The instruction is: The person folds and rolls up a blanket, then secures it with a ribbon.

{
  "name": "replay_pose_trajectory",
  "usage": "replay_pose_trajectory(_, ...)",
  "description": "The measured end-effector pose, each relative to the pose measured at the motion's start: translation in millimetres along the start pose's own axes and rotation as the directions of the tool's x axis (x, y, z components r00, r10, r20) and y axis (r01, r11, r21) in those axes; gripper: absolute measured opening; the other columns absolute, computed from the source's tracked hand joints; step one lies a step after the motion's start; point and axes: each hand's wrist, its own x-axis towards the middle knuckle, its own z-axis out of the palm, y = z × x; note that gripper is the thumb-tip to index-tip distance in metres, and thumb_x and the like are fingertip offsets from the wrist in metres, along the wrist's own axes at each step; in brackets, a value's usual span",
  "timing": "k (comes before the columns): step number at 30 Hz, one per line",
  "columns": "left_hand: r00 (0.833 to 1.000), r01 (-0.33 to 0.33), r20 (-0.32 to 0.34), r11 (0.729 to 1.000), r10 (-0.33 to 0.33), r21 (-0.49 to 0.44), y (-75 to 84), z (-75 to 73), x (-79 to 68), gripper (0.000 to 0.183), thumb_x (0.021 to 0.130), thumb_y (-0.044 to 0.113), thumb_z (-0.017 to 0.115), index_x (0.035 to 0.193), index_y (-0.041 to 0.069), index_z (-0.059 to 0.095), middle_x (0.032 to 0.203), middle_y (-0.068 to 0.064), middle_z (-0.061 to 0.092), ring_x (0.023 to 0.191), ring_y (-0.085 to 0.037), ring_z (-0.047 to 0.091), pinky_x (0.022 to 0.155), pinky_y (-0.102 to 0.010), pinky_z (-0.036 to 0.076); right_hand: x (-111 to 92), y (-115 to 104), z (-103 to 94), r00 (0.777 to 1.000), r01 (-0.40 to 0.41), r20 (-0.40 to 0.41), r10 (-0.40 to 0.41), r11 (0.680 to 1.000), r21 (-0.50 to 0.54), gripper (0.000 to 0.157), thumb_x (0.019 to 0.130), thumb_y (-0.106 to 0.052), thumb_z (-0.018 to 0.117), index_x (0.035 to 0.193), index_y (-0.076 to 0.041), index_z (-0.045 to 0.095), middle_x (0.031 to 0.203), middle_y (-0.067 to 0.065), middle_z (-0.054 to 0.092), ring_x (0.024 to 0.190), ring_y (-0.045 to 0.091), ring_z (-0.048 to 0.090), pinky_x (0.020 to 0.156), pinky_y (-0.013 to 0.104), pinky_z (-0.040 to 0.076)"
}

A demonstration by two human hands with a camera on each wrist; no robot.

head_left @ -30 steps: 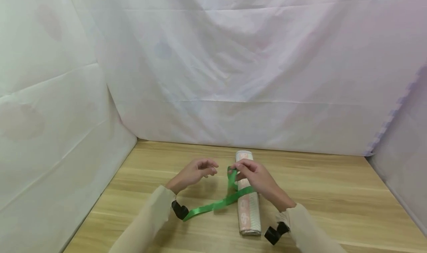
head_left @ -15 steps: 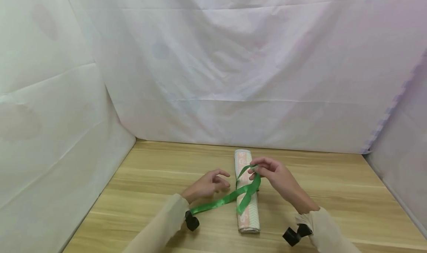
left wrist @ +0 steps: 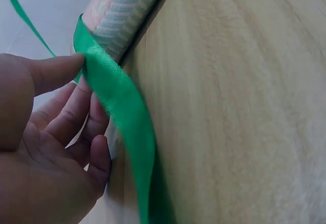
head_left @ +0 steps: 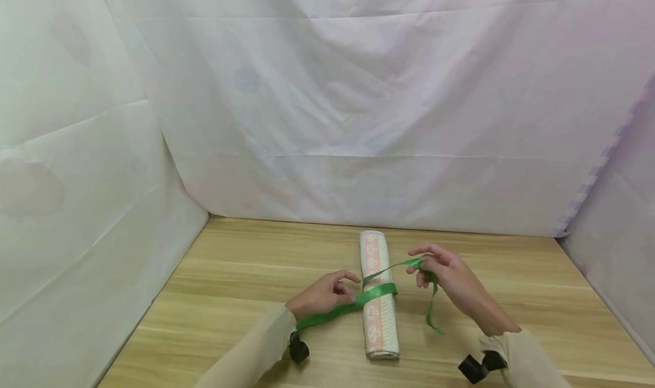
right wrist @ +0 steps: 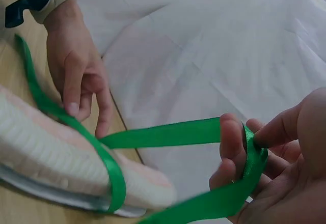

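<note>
A rolled cloth [head_left: 380, 325] with pink and pale patterned bands lies lengthwise on the wooden table. A green ribbon [head_left: 381, 290] crosses over the roll, with one tail running left beneath my left hand. To the right of the roll, my right hand [head_left: 444, 271] pinches the ribbon's other part between thumb and fingers; it stretches back to the roll's left side and its loose end dangles. Just left of the roll is my left hand [head_left: 324, 293]. Its thumb [left wrist: 63, 71] touches the ribbon's edge in the left wrist view, its fingers loosely bent and apart from the thumb.
White cloth walls [head_left: 327, 92] stand behind and at both sides of the wooden table [head_left: 245, 251]. A black wrist device [head_left: 298, 347] sits on the left sleeve, and another black device [head_left: 481, 366] on the right one.
My right hand has drawn the ribbon from the roll's left side across to its right. My left hand has come right and down to the ribbon beside the roll.
</note>
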Motion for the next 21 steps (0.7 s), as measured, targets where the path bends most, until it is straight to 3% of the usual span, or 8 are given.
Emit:
replay_pose_trajectory(7, 0.998, 0.002, -0.063, 0.999, 0.0, 0.043, -4.3, -2.9, 1.8, 0.032, 0.097, 0.01, 0.063, 0.127, 0.018, 0.061, 0.097, -0.003, 0.069, 0.091, -0.017, 0.063, 0.076, -0.031, 0.048, -12, 25, -11.7, 0.993, -0.115, -0.038, 0.113, 0.993, -0.036, 0.03, 0.106, -0.016, 0.047, 0.129, 0.003, 0.05, 0.089, 0.007, 0.069, 0.056, 0.011, 0.039, 0.054, 0.027, 0.037)
replay_pose_trajectory(14, 0.997, 0.004, -0.077, 0.999, -0.001, 0.038, -5.6, -5.2, 2.5, 0.03, 0.096, 0.01, 0.064, 0.126, 0.015, 0.062, 0.097, -0.003, 0.068, 0.093, -0.018, 0.063, 0.08, -0.035, 0.05, -23, 49, -23.6, 0.981, -0.193, -0.027, 0.192, 0.979, -0.064, 0.041, 0.104, -0.021, 0.051, 0.134, 0.007, 0.045, 0.093, 0.015, 0.07, 0.064, 0.013, 0.053, 0.061, 0.03, 0.048)
replay_pose_trajectory(21, 0.996, 0.007, -0.088, 0.999, -0.003, 0.05, -6.4, -5.3, 3.9, 0.025, 0.096, 0.009, 0.064, 0.12, 0.016, 0.064, 0.096, -0.003, 0.068, 0.091, -0.018, 0.063, 0.079, -0.034, 0.051, -33, 74, -28.6, 0.967, -0.213, 0.107, 0.229, 0.967, -0.142, 0.048, 0.102, -0.025, 0.056, 0.134, 0.011, 0.047, 0.093, 0.017, 0.072, 0.071, 0.018, 0.063, 0.066, 0.03, 0.052)
